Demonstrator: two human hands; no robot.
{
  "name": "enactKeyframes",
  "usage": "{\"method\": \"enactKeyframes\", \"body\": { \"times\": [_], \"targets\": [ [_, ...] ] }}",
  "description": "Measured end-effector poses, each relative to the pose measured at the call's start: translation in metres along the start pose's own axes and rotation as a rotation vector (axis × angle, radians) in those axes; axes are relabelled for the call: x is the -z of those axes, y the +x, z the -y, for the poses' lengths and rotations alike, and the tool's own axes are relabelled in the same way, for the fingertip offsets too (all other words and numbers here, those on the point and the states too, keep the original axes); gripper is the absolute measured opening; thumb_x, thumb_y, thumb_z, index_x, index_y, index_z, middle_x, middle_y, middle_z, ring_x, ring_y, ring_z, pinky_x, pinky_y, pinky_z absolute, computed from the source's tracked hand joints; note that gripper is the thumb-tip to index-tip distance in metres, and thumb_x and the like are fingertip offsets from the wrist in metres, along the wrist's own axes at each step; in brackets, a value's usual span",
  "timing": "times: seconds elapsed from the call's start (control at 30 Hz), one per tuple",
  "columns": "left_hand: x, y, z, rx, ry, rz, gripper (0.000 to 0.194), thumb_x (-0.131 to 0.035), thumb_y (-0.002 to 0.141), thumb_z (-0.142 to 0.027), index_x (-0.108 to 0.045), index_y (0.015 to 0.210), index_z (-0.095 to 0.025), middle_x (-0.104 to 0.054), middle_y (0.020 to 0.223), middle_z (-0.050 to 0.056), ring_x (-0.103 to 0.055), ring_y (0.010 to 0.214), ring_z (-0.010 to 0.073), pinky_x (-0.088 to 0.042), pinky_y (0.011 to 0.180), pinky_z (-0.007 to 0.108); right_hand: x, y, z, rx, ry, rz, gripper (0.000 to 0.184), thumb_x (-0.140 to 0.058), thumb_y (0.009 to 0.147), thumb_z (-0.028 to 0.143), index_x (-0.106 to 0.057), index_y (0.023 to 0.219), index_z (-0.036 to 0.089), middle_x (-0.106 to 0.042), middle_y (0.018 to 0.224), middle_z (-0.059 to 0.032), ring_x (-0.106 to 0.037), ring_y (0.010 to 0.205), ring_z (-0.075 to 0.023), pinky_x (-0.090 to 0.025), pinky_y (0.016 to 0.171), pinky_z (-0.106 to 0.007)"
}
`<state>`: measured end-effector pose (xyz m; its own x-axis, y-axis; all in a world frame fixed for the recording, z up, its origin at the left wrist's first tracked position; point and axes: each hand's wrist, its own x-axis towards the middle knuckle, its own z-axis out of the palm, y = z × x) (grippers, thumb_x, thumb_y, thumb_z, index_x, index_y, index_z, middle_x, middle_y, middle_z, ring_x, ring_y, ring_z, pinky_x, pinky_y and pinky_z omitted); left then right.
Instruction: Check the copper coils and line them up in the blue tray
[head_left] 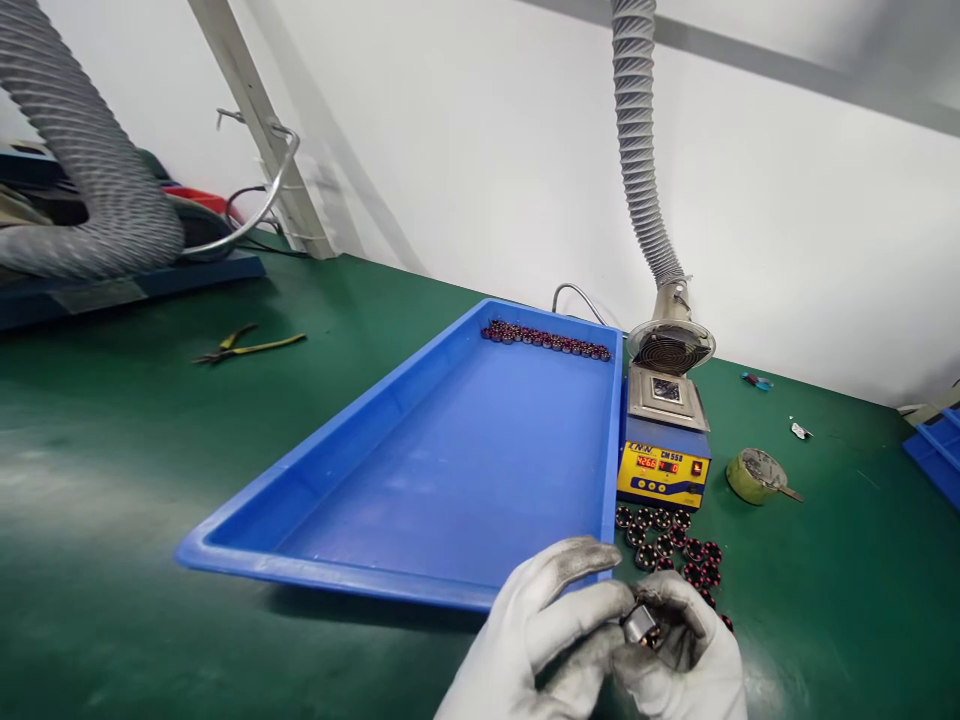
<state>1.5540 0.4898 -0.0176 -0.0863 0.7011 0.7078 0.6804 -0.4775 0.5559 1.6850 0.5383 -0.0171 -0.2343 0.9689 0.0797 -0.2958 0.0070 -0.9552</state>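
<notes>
Both hands wear white gloves with dark-stained fingertips and meet at the bottom right. Between them is a small motor stator (641,626), its silvery side facing up and a little copper showing below. My left hand (536,635) pinches it from the left. My right hand (694,655) curls round it from the right, and its fingers hide part of it. Just beyond the hands, several more stators (664,545) with dark centres and reddish-copper rims lie loose on the green table. Rows of similar stators (547,340) line the far end of a long blue tray (405,590).
A yellow-fronted solder pot (664,475) stands right of the tray, under a fume hose (637,130). Nearby is a small greenish cup (750,478) with a handle. Pliers (251,347) lie at left, near another thick hose (90,200). A blue bin (937,450) sits at the right edge.
</notes>
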Motion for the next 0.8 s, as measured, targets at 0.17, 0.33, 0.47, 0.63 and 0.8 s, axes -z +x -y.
{"method": "enactKeyframes", "body": {
  "times": [0.17,0.33,0.47,0.63,0.8],
  "targets": [
    [-0.003,-0.003,0.008,-0.199,0.088,-0.031,0.027,-0.035,0.093,-0.030,-0.051,0.114,-0.025,-0.059,0.108,0.005,-0.050,0.109,0.0178,-0.044,0.094,0.030,0.001,0.002,-0.003,-0.065,0.095,0.029,0.033,-0.084,0.046,0.023,-0.065,0.072,0.018,-0.063,0.061,-0.0019,-0.057,0.052,-0.0149,-0.048,0.048,-0.024],
    [0.002,-0.006,-0.003,-0.070,0.082,-0.113,0.035,-0.049,0.084,-0.016,-0.050,0.116,-0.027,-0.053,0.119,0.005,-0.050,0.110,0.0209,-0.046,0.092,0.032,0.005,0.007,-0.003,-0.277,0.353,0.130,0.032,-0.082,0.053,0.035,-0.067,0.078,0.021,-0.066,0.068,-0.0027,-0.061,0.059,-0.0156,-0.051,0.056,-0.027],
    [0.003,-0.012,-0.011,0.216,0.046,-0.157,0.056,-0.063,0.073,-0.018,-0.042,0.124,-0.028,-0.047,0.127,0.005,-0.049,0.113,0.0243,-0.044,0.096,0.034,0.010,0.009,-0.003,-0.430,0.481,0.215,0.032,-0.077,0.060,0.039,-0.068,0.085,0.023,-0.069,0.077,-0.0044,-0.064,0.068,-0.0174,-0.053,0.061,-0.030],
    [-0.009,-0.015,-0.009,0.255,0.108,0.031,0.093,-0.070,0.054,-0.006,-0.026,0.133,-0.028,-0.040,0.134,0.005,-0.042,0.120,0.0244,-0.038,0.101,0.033,0.012,0.007,-0.006,-0.416,0.486,0.266,0.030,-0.070,0.069,0.040,-0.068,0.092,0.020,-0.069,0.078,-0.0070,-0.064,0.077,-0.0225,-0.054,0.065,-0.037],
    [-0.017,-0.004,-0.007,0.099,0.146,-0.093,0.048,-0.060,0.071,-0.016,-0.045,0.116,-0.025,-0.052,0.119,0.003,-0.051,0.108,0.0173,-0.045,0.094,0.028,0.011,0.006,-0.010,-0.391,0.502,0.284,0.022,-0.068,0.071,0.033,-0.068,0.089,0.021,-0.069,0.082,-0.0066,-0.064,0.082,-0.0222,-0.054,0.069,-0.036]
  ]
}}
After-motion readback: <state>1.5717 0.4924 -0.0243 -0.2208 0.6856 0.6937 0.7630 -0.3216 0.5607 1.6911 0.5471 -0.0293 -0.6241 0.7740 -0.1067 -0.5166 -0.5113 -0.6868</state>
